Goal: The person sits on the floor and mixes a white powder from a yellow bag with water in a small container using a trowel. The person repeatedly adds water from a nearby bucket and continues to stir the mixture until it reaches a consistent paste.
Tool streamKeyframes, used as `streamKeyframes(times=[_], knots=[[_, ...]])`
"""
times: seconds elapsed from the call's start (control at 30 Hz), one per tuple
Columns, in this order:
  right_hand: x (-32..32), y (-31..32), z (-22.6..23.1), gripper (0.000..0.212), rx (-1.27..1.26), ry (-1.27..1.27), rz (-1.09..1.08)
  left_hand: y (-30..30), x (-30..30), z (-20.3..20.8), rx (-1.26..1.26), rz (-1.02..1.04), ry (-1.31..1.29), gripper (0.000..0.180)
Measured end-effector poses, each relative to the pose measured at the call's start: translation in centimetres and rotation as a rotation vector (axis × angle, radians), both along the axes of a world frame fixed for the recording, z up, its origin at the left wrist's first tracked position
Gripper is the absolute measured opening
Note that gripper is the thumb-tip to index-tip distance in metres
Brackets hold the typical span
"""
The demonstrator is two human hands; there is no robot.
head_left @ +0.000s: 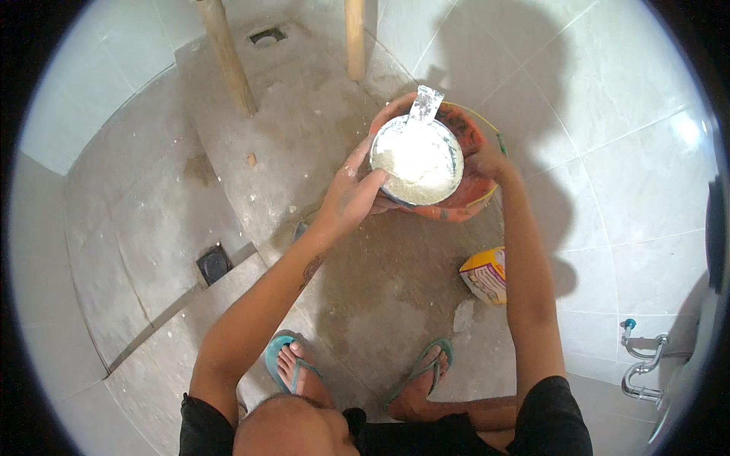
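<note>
A round tub [422,178] of white powder is held over an orange bucket [449,213], covering much of its mouth. My left hand [356,190] grips the tub's left side, thumb over the rim and the other fingers mostly hidden below. A flat scraper-like piece [425,104], smeared with white, sticks out past the tub's far rim. On the right, my right hand [487,163] reaches over the bucket's rim beside the tub. Its fingers are curled and partly hidden, so what they grip does not show.
A yellow-and-white packet [487,275] stands on the floor below my right forearm. Two wooden poles [228,57] rise at the far side near a floor drain opening [267,36]. A dark square fitting [214,264] lies left. Chrome pipework [642,371] is on the right wall.
</note>
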State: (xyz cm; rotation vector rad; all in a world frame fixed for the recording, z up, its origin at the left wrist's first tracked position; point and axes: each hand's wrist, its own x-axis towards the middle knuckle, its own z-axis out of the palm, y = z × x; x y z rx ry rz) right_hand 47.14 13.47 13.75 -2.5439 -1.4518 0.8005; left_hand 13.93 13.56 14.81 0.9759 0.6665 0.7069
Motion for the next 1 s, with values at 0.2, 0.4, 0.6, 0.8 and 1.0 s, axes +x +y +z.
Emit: streamKeyframes(times=[0.2,0.4,0.6,0.8,1.0], knots=[[-5.2,-3.0,-6.0,0.037,0.269,-0.176,0.184,0.1,-0.3,0.9,-0.022,0.013,0.044,0.061],[-2.1,-1.9,0.9,0.031,-0.247,-0.150,0.256,-0.1,-0.4,1.2,-0.039,-0.040,0.138,0.062],[-2.6,-3.5,11.6,0.011,-0.056,0.453,0.171,0.2,0.2,0.3,-0.036,-0.061,0.143,0.061],[-8.0,-2.6,18.8,0.011,0.035,0.467,0.427,-0.5,0.9,0.5,-0.012,-0.100,0.169,0.061],[-11.4,-2.0,21.4,0.022,-0.033,0.313,0.526,-1.2,0.7,0.8,0.033,-0.114,0.202,0.061]])
